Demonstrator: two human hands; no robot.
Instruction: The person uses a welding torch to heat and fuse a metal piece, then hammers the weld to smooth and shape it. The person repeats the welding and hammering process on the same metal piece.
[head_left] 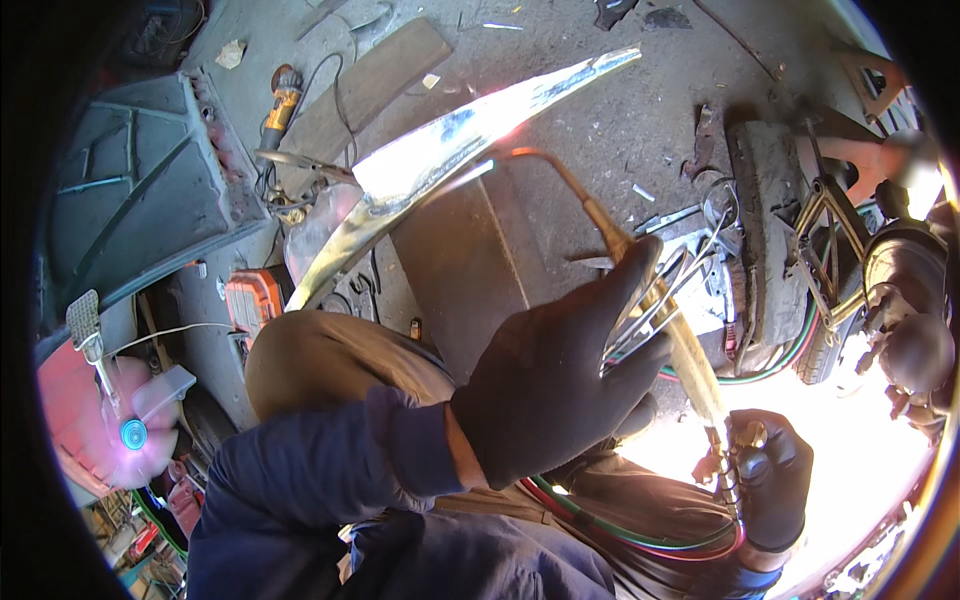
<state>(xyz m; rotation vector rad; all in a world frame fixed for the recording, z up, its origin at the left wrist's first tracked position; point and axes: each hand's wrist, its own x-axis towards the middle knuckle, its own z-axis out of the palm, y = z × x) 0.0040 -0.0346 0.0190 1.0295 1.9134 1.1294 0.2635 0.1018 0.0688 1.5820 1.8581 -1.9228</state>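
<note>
My left hand [560, 370], in a black glove, is closed around the neck of a gas welding torch [692, 365] and a bundle of thin metal rods [660, 310]. My right hand [775, 475], also gloved, is closed at the rear of the torch, by the valves; part of its grip is hidden. The torch's bent copper tip points left, close beneath a long curved sheet-metal piece [450, 135] that tapers to the upper right. A bright streak shows near the tip, with a reddish glow on the metal's lower edge. Locking pliers [305, 162] appear to hold the piece's left part.
Green and red hoses [620, 538] run from the torch across my lap. A yellow angle grinder [282, 108] lies beyond the metal, near a dark vehicle panel [130, 190]. An orange case [255, 300] and a fan [130, 430] are at left. A scissor jack [830, 240] stands at right.
</note>
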